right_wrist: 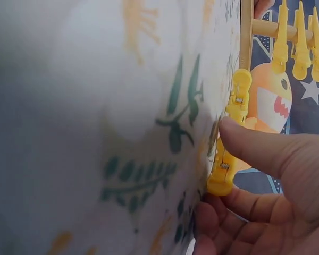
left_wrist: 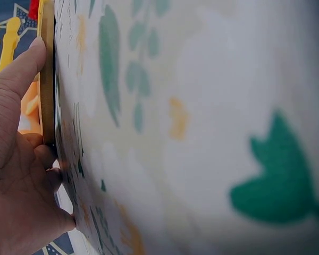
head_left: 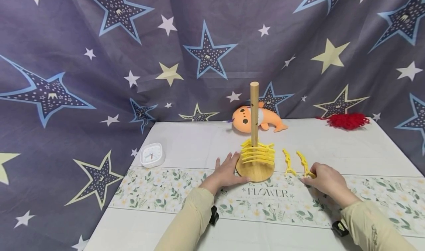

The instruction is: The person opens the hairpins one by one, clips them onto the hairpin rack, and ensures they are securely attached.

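A round-based wooden stand [head_left: 254, 112] holds several yellow hair clips [head_left: 258, 155], stacked one above another round the lower part of its upright post. My left hand [head_left: 224, 174] lies at the left of the base, fingers spread, thumb on the front rim; in the left wrist view the thumb touches the base edge [left_wrist: 47, 95]. Right of the stand, one loose yellow hair clip [head_left: 288, 163] lies on the cloth. Farther right, my right hand [head_left: 327, 179] pinches the near end of another yellow hair clip [head_left: 303, 161] between thumb and fingers, low at the cloth.
An orange plush toy [head_left: 242, 120] lies behind the stand. Toward the left edge stands a white clock [head_left: 152, 155], and red yarn [head_left: 348, 121] sits at the back right. A floral runner [head_left: 159, 188] crosses the white table; a starry curtain [head_left: 206, 7] hangs behind.
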`<move>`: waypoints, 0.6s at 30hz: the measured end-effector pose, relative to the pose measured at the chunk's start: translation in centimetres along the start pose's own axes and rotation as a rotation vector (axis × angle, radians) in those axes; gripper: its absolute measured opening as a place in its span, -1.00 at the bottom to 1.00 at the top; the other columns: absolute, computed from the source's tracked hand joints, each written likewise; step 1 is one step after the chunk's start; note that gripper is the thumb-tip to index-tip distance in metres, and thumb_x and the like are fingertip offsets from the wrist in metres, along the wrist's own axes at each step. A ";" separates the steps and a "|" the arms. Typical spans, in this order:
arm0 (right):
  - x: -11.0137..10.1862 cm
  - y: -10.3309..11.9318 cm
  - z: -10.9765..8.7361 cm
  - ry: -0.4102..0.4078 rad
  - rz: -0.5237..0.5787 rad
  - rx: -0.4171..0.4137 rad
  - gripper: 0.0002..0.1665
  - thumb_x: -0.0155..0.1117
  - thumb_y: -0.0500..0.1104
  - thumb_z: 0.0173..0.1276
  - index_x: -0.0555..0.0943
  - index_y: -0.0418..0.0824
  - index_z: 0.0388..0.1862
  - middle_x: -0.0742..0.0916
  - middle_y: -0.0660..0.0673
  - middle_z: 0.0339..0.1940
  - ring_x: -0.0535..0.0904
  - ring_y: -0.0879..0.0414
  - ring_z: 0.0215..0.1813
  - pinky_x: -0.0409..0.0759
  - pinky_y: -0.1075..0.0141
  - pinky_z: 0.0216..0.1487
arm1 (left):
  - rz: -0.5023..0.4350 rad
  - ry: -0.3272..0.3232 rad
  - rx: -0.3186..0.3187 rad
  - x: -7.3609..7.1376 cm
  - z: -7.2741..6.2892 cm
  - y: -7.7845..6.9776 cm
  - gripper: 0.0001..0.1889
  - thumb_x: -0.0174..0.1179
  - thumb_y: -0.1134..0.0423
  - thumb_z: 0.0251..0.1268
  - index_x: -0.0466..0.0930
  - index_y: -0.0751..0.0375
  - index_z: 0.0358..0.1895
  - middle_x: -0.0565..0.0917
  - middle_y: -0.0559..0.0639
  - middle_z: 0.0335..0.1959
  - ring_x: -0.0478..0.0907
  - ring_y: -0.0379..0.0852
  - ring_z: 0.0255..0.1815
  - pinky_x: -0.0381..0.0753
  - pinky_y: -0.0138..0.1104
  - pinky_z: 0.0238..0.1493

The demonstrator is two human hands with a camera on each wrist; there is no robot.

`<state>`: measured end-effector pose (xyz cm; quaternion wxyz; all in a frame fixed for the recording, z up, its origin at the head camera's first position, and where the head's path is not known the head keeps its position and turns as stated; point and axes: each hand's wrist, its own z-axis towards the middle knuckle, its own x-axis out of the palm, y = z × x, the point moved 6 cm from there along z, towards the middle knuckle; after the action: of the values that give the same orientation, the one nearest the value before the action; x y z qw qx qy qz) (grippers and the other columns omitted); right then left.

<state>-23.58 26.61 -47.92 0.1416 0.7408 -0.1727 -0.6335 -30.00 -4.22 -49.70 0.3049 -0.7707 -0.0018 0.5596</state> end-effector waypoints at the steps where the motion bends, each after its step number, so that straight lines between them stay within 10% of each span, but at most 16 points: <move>1: 0.0 0.0 0.0 -0.003 -0.004 0.001 -0.50 0.44 0.09 0.17 0.50 -0.32 -0.35 0.53 -0.11 -0.50 0.39 0.02 -0.46 0.30 0.22 -0.48 | 0.002 0.001 -0.002 0.0 0.0 0.0 0.08 0.25 -0.36 0.09 -0.11 -0.04 0.58 0.01 0.00 0.58 -0.19 -0.01 0.58 -0.45 0.12 0.46; 18: -0.5 0.0 0.0 -0.065 0.066 0.000 -0.48 0.24 -0.04 0.33 0.47 -0.51 -0.06 0.58 -0.22 -0.40 0.43 -0.02 -0.41 0.38 0.18 -0.45 | 0.012 0.006 -0.008 0.2 0.2 0.3 0.07 0.23 -0.38 0.10 -0.12 -0.07 0.58 0.01 -0.02 0.58 -0.21 -0.05 0.59 -0.46 0.11 0.46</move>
<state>-23.68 26.82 -47.43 0.1567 0.7137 -0.2015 -0.6523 -30.20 -4.29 -50.06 0.2987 -0.7734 0.0014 0.5591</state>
